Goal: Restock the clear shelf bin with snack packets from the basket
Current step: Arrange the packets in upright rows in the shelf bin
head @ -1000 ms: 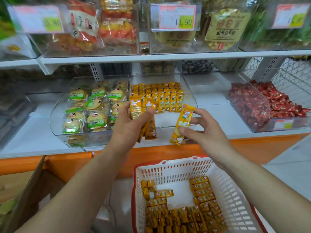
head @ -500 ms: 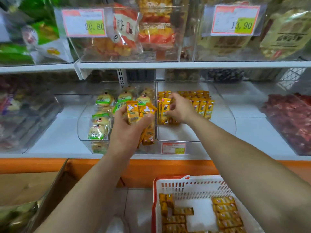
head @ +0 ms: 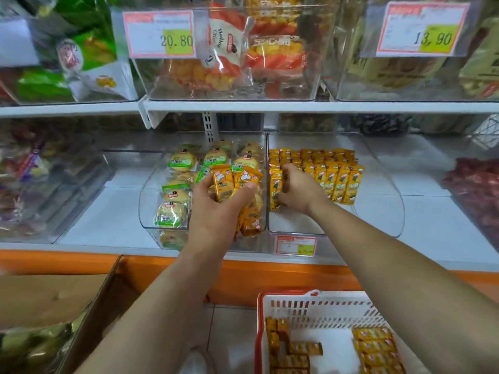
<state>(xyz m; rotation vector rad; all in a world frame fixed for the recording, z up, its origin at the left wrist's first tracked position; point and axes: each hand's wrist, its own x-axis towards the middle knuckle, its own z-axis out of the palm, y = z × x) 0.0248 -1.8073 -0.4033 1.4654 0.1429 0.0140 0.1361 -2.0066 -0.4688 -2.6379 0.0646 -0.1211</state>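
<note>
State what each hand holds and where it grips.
Left hand: bunch of packets, around their middles. Right hand: single packet, by its middle, in the clear bin.

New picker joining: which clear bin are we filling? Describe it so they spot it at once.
Find the lower white shelf above the orange band. The clear bin sits mid-shelf, a small price tag on its front. Unlike the bin to its left, full of round green-labelled cakes, it holds upright rows of yellow packets, and the right hand reaches into it.
</note>
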